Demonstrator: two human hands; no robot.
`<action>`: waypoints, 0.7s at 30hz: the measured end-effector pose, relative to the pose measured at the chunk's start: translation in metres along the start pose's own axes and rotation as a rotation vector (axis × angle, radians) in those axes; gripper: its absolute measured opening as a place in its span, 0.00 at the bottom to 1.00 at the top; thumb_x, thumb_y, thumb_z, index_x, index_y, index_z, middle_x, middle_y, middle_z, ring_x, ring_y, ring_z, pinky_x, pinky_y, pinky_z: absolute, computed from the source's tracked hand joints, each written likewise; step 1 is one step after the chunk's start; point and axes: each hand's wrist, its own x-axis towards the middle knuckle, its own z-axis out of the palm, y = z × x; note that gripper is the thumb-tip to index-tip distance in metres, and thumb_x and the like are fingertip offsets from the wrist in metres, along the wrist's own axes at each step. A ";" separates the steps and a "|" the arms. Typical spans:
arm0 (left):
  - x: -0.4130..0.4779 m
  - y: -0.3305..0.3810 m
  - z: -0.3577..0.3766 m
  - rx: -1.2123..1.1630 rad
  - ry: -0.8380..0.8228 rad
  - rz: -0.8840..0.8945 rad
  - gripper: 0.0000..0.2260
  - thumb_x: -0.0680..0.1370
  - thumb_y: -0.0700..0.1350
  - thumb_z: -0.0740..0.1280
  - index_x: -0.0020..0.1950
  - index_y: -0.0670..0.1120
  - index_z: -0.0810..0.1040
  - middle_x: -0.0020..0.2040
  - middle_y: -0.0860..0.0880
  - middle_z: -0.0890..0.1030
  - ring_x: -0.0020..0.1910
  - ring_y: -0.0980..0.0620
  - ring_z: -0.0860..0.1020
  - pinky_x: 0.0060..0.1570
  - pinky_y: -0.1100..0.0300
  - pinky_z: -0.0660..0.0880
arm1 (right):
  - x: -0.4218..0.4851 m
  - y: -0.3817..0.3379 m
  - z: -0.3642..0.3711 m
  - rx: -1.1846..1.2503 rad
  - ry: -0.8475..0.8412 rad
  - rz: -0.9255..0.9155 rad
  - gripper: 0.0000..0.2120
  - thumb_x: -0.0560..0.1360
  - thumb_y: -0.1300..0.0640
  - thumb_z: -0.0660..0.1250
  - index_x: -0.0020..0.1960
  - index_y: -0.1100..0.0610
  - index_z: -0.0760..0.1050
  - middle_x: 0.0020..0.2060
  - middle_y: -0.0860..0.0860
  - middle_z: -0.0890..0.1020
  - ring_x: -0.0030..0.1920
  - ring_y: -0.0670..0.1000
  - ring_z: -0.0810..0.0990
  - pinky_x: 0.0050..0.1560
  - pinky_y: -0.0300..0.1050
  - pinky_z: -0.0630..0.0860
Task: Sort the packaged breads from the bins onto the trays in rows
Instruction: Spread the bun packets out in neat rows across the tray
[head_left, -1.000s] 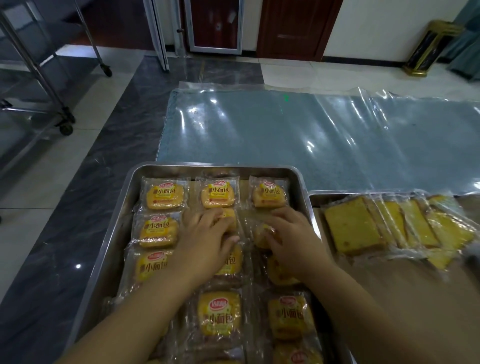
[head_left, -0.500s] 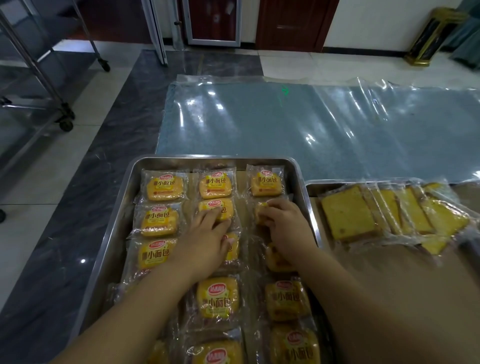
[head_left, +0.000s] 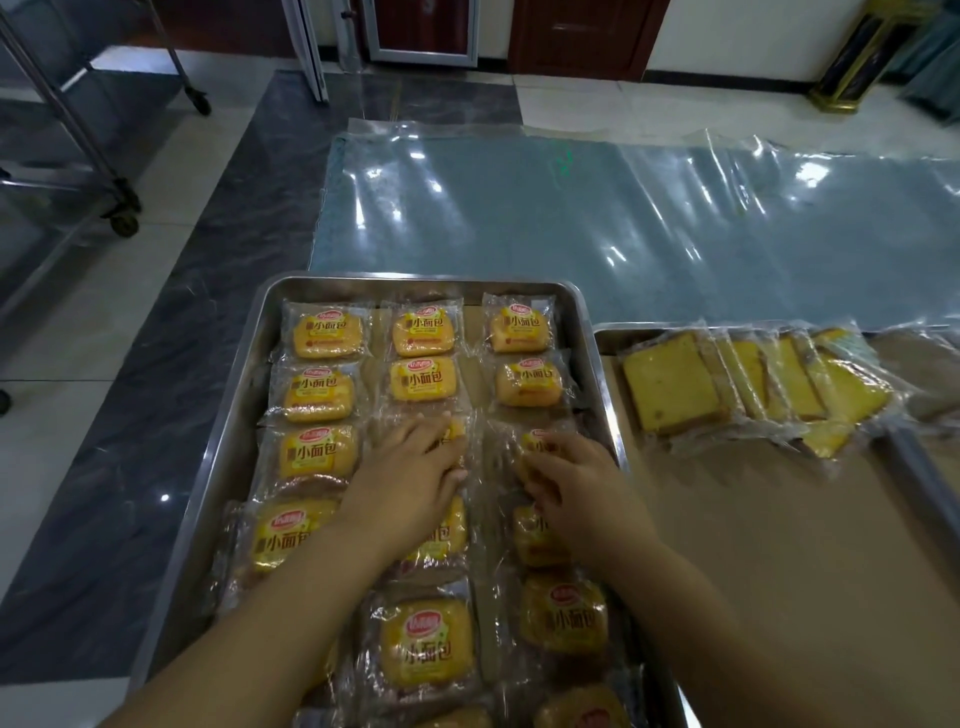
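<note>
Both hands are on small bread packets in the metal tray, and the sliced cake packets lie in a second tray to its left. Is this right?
Not fully. The head view shows the sliced cake packets in the second tray to the right of the metal tray, not its left. The left hand and right hand are on small bread packets, as you say.

Pale floor tiles (head_left: 62, 415) are crossed by a dark marbled band (head_left: 208, 291). A clear plastic sheet (head_left: 623, 223) lies over a blue-grey surface, catching bright glare. A metal rack on casters (head_left: 67, 130) stands left. At the back are 2 doors, 1 white-framed (head_left: 421, 26) and 1 dark wood (head_left: 582, 31), a white wall (head_left: 737, 36) and a gold-and-black stand (head_left: 852, 67).
</note>
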 end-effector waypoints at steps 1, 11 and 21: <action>-0.003 0.000 0.002 0.018 -0.019 -0.007 0.20 0.80 0.54 0.54 0.73 0.55 0.63 0.76 0.52 0.56 0.74 0.48 0.53 0.69 0.50 0.58 | -0.002 0.000 0.005 -0.011 -0.032 -0.002 0.16 0.78 0.53 0.62 0.64 0.49 0.73 0.68 0.48 0.67 0.69 0.52 0.62 0.63 0.47 0.68; -0.011 0.005 -0.006 -0.028 -0.009 -0.030 0.21 0.80 0.55 0.55 0.73 0.54 0.63 0.76 0.51 0.57 0.74 0.48 0.52 0.70 0.52 0.55 | 0.002 -0.003 0.004 0.038 -0.079 0.000 0.22 0.78 0.54 0.61 0.71 0.48 0.65 0.72 0.50 0.60 0.73 0.53 0.52 0.69 0.52 0.61; -0.087 0.029 -0.002 -0.118 0.052 -0.106 0.24 0.78 0.60 0.56 0.73 0.55 0.61 0.75 0.52 0.58 0.72 0.50 0.50 0.70 0.50 0.54 | -0.076 -0.004 -0.003 0.035 0.089 -0.114 0.21 0.74 0.56 0.68 0.66 0.55 0.72 0.66 0.54 0.72 0.67 0.57 0.67 0.62 0.49 0.67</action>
